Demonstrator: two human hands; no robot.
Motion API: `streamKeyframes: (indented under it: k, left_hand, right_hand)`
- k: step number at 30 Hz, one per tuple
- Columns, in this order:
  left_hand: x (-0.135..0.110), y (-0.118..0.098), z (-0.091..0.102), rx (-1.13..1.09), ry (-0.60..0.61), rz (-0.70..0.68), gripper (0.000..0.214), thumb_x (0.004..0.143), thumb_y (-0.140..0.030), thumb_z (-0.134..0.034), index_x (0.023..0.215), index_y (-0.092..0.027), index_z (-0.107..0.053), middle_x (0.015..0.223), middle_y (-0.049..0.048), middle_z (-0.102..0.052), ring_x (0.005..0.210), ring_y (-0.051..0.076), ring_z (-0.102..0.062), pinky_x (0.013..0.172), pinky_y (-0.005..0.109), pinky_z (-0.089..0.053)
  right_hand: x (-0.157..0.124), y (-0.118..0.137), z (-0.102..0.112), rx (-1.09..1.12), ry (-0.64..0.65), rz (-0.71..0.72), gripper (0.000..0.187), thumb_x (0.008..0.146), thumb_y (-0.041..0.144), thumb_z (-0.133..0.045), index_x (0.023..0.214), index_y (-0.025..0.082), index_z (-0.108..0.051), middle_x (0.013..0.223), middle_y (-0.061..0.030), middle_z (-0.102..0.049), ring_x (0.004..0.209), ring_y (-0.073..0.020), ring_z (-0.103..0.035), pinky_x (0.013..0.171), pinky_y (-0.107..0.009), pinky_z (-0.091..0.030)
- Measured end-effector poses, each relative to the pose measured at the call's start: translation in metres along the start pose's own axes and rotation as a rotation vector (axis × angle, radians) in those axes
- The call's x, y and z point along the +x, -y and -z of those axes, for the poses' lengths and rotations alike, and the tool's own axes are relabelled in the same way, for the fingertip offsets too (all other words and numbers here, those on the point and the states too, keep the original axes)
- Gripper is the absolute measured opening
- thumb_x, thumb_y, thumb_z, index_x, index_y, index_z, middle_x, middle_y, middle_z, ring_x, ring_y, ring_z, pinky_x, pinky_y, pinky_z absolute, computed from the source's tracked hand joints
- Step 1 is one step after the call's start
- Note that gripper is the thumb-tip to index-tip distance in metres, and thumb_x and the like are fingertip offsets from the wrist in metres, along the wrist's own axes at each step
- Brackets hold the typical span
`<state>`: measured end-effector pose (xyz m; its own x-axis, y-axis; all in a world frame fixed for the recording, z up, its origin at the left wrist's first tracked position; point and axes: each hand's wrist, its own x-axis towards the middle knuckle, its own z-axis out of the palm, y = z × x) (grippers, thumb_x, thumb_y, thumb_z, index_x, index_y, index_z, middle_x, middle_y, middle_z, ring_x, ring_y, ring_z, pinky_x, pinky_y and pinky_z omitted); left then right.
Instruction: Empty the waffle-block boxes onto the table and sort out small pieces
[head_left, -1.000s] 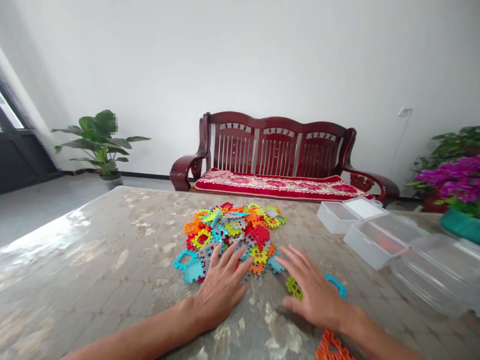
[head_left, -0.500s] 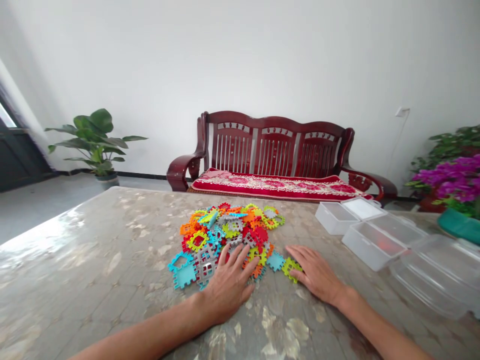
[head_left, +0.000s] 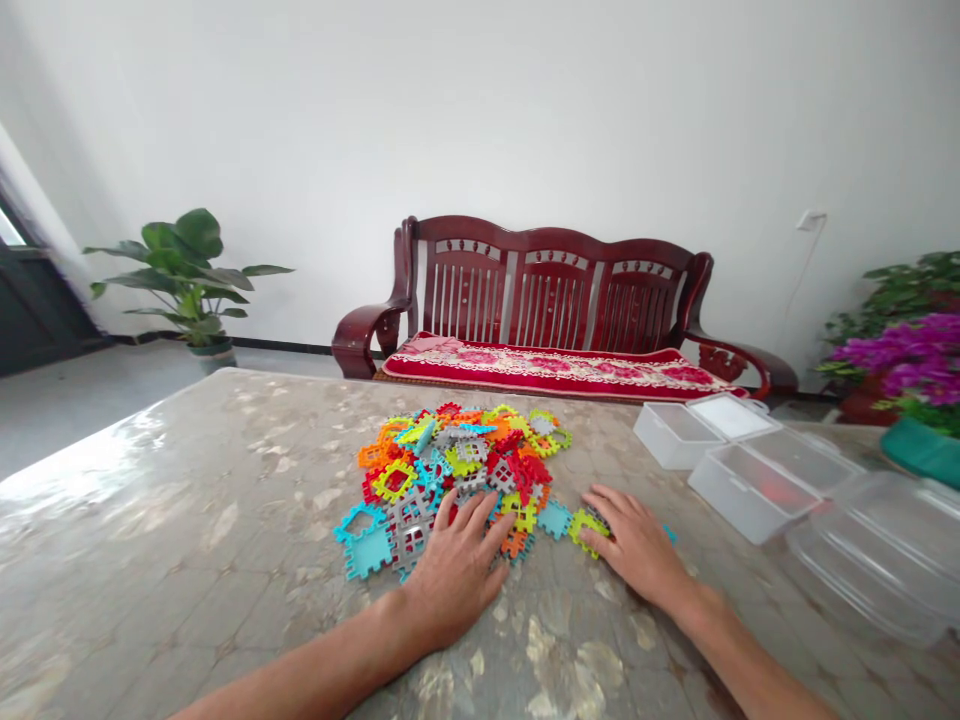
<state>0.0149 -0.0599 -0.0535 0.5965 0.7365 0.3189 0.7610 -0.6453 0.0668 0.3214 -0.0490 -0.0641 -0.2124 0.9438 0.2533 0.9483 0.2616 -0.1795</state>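
Observation:
A heap of colourful notched plastic building pieces (head_left: 439, 465) lies on the table in front of me. My left hand (head_left: 459, 570) rests palm down on its near edge, fingers spread, covering some pieces. By its thumb side are lime and orange pieces (head_left: 514, 542). To the right, my right hand (head_left: 637, 545) lies palm down with fingers stretched, touching a lime-green piece (head_left: 587, 530). A light blue square piece (head_left: 555, 518) sits between the two hands. A bit of another blue piece (head_left: 670, 534) shows just beyond my right hand.
Clear plastic boxes (head_left: 750, 490) with their lids open stand at the right of the patterned table (head_left: 247, 620). Behind the table is a dark red wooden bench (head_left: 551, 290). Purple flowers in a teal pot (head_left: 922, 450) are at the far right, a leafy plant (head_left: 187, 280) at the left.
My right hand has shifted slightly to the right and a blue bit has come into view beside it. My left hand stays about where it was on the heap.

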Motion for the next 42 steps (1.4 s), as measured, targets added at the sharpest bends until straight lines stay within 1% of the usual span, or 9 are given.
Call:
streamKeyframes:
  k: [6, 10, 18, 22, 25, 28, 31, 36, 42]
  left_hand:
    - [0.001, -0.001, 0.003, -0.014, 0.006, -0.002, 0.044, 0.097, -0.043, -0.046, 0.14, -0.031, -0.049, 0.148, 0.0096, -0.051, 0.136, 0.028, -0.044, 0.115, 0.061, -0.025]
    - [0.0, 0.001, 0.002, -0.023, -0.008, -0.016, 0.044, 0.097, -0.043, -0.047, 0.139, -0.031, -0.049, 0.147, 0.0095, -0.051, 0.136, 0.028, -0.044, 0.115, 0.06, -0.025]
    - [0.002, 0.014, 0.0, -0.07, -0.043, -0.042, 0.038, 0.095, -0.029, -0.052, 0.133, -0.032, -0.055, 0.14, 0.0054, -0.056, 0.128, 0.025, -0.05, 0.111, 0.049, -0.034]
    - [0.004, 0.019, 0.002, -0.086, -0.048, -0.053, 0.038, 0.094, -0.024, -0.051, 0.13, -0.032, -0.056, 0.138, 0.004, -0.058, 0.126, 0.023, -0.052, 0.11, 0.047, -0.035]
    - [0.004, 0.02, 0.001, -0.082, -0.047, -0.05, 0.04, 0.093, -0.023, -0.051, 0.132, -0.031, -0.056, 0.139, 0.0049, -0.058, 0.126, 0.024, -0.052, 0.109, 0.047, -0.036]
    - [0.003, 0.02, 0.0, -0.074, -0.044, -0.052, 0.041, 0.094, -0.023, -0.051, 0.133, -0.031, -0.054, 0.14, 0.0048, -0.057, 0.127, 0.024, -0.051, 0.109, 0.047, -0.035]
    - [0.003, 0.02, -0.001, -0.062, -0.051, -0.053, 0.041, 0.094, -0.023, -0.051, 0.134, -0.031, -0.053, 0.14, 0.0046, -0.056, 0.128, 0.024, -0.05, 0.11, 0.047, -0.035]
    - [0.002, 0.019, -0.001, -0.062, -0.063, -0.055, 0.041, 0.095, -0.024, -0.05, 0.135, -0.031, -0.053, 0.14, 0.0049, -0.056, 0.128, 0.024, -0.049, 0.111, 0.047, -0.033]
    - [0.002, 0.019, 0.001, -0.074, -0.056, -0.046, 0.041, 0.095, -0.023, -0.049, 0.134, -0.031, -0.053, 0.14, 0.0045, -0.056, 0.128, 0.023, -0.049, 0.112, 0.047, -0.033]
  right_hand:
    - [0.005, 0.015, 0.004, 0.005, -0.133, 0.045, 0.015, 0.09, 0.036, -0.06, 0.097, 0.023, -0.066, 0.105, -0.0071, -0.065, 0.101, -0.0253, -0.058, 0.09, -0.039, -0.046]
    - [0.005, 0.017, 0.005, -0.002, -0.173, 0.057, 0.007, 0.087, 0.028, -0.061, 0.083, 0.022, -0.06, 0.093, -0.0048, -0.062, 0.093, -0.0228, -0.056, 0.084, -0.035, -0.044]
    - [0.005, 0.019, 0.0, -0.072, -0.151, -0.03, 0.011, 0.091, 0.022, -0.049, 0.093, 0.021, -0.059, 0.097, -0.0059, -0.056, 0.094, -0.0222, -0.057, 0.086, -0.035, -0.044]
    - [0.006, 0.02, 0.002, -0.096, -0.11, -0.111, 0.013, 0.092, 0.027, -0.048, 0.091, 0.023, -0.061, 0.097, -0.0049, -0.056, 0.089, -0.0206, -0.06, 0.075, -0.031, -0.045]
    - [0.011, 0.016, 0.005, -0.058, -0.1, -0.168, 0.017, 0.092, 0.03, -0.047, 0.089, 0.023, -0.062, 0.096, -0.0044, -0.057, 0.083, -0.019, -0.061, 0.071, -0.03, -0.044]
    - [0.019, 0.014, 0.011, 0.052, -0.141, -0.217, 0.021, 0.092, 0.031, -0.045, 0.088, 0.023, -0.064, 0.093, -0.0033, -0.059, 0.084, -0.018, -0.062, 0.076, -0.03, -0.045]
    - [0.023, 0.021, 0.018, 0.132, -0.155, -0.21, 0.025, 0.094, 0.036, -0.043, 0.093, 0.023, -0.065, 0.097, -0.0035, -0.061, 0.089, -0.0179, -0.063, 0.082, -0.03, -0.046]
    - [0.019, 0.045, 0.016, -0.015, -0.003, -0.144, 0.039, 0.085, 0.05, -0.061, 0.115, 0.026, -0.067, 0.113, -0.0071, -0.063, 0.107, -0.0259, -0.06, 0.086, -0.034, -0.045]
    - [0.015, 0.044, 0.009, -0.024, -0.014, -0.113, 0.021, 0.084, 0.028, -0.057, 0.101, 0.025, -0.069, 0.101, -0.0053, -0.066, 0.101, -0.0239, -0.061, 0.086, -0.034, -0.045]
